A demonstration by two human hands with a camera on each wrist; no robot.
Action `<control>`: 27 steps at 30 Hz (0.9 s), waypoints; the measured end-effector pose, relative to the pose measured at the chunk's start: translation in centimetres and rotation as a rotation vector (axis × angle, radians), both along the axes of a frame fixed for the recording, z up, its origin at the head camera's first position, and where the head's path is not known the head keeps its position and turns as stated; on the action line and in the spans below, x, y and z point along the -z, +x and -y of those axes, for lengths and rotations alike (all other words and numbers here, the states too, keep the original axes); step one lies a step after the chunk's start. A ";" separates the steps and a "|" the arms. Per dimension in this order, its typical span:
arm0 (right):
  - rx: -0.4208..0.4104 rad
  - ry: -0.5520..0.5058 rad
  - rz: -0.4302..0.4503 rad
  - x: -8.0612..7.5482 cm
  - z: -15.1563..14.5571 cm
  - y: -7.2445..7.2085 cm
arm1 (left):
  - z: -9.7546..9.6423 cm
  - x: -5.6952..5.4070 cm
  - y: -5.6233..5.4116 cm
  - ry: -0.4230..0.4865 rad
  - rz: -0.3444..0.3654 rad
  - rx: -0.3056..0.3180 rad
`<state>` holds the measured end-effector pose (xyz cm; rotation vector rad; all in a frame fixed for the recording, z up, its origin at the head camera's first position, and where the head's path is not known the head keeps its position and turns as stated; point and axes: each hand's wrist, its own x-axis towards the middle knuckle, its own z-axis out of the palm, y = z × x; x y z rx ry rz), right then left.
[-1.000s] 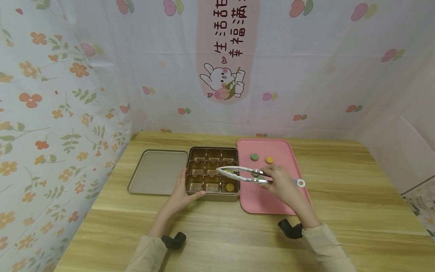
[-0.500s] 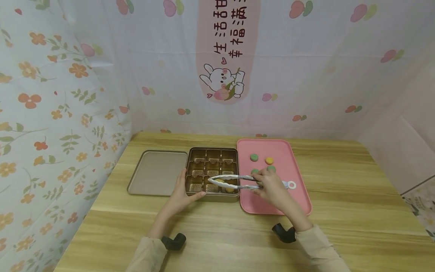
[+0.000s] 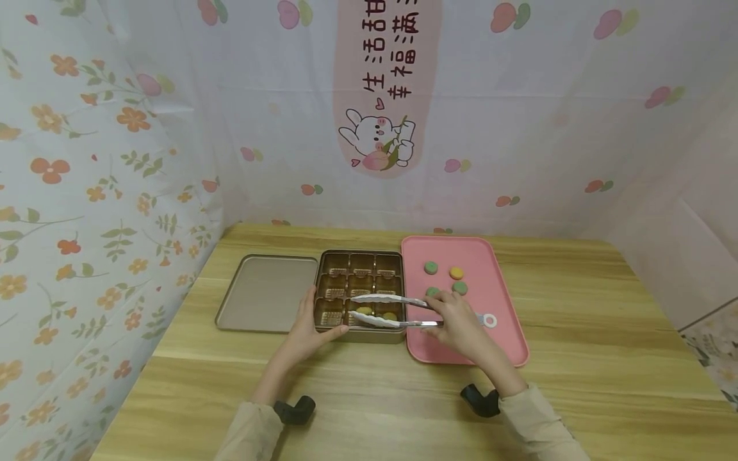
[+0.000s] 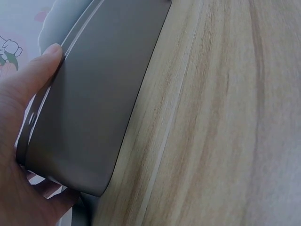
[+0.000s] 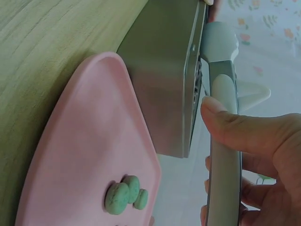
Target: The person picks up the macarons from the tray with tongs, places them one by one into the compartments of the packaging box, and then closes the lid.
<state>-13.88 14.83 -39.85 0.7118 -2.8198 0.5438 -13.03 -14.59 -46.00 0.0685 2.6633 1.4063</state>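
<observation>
Our left hand [image 3: 307, 328] gripping the tin [image 3: 369, 335] at its near left corner, our right hand [image 3: 461, 325] curled round parted tongs [image 3: 383, 321], forearms [image 3: 506, 370] slanting inward from the near side

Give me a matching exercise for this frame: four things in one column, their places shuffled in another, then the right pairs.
Things:
1. Tongs
2. Flat beige lid
3. Pink tray
4. Two yellow macarons

Places, as the head view shows them:
A. right of the tin
B. in compartments inside the tin
C. in the right hand
D. left of the tin

Pairs: 1-C, 2-D, 3-A, 4-B
</observation>
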 end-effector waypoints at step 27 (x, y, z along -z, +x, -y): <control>0.318 -0.143 0.169 0.4 -9.4 -3.0 | 0.0 -0.2 0.1 -0.010 0.010 0.003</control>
